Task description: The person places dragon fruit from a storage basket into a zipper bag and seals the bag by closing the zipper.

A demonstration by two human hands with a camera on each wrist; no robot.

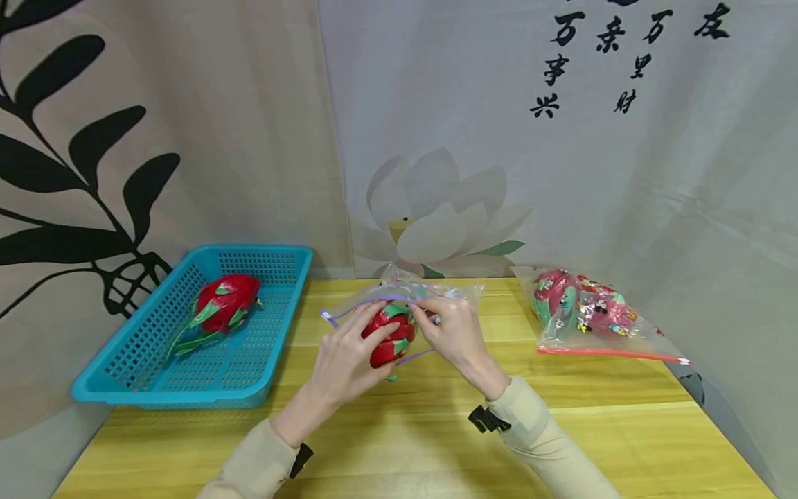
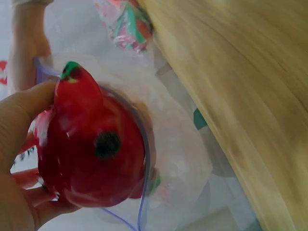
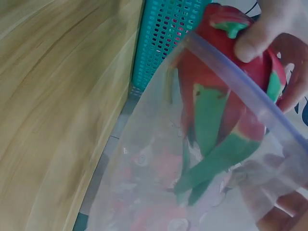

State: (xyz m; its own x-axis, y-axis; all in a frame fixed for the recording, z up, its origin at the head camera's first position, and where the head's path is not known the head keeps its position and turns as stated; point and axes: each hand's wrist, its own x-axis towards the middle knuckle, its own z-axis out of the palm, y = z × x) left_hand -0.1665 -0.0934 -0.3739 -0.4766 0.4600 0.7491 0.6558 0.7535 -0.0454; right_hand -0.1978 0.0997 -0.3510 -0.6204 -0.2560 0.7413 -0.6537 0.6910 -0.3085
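Note:
My left hand [image 1: 349, 353] grips a shiny red dragon fruit [image 1: 383, 355] with green scales, apparently a model, its fingers spread round one end. In the right wrist view the dragon fruit [image 3: 199, 72] has its green-leafed end inside a clear zip bag [image 3: 139, 173]; its other end sticks out past the purple seal. My right hand [image 1: 458, 336] pinches the bag's rim on the right side of the mouth. The bag [image 1: 439, 287] lies toward the table's back edge, with blurred pink and red print on it.
At left stands a blue perforated basket [image 1: 249, 360] holding another red dragon fruit [image 1: 231, 305]. A second zip bag [image 1: 555, 336] with a red seal lies at the back right, with red and green contents. Behind the wooden table [image 1: 424, 443] hangs a printed curtain [image 1: 436, 104].

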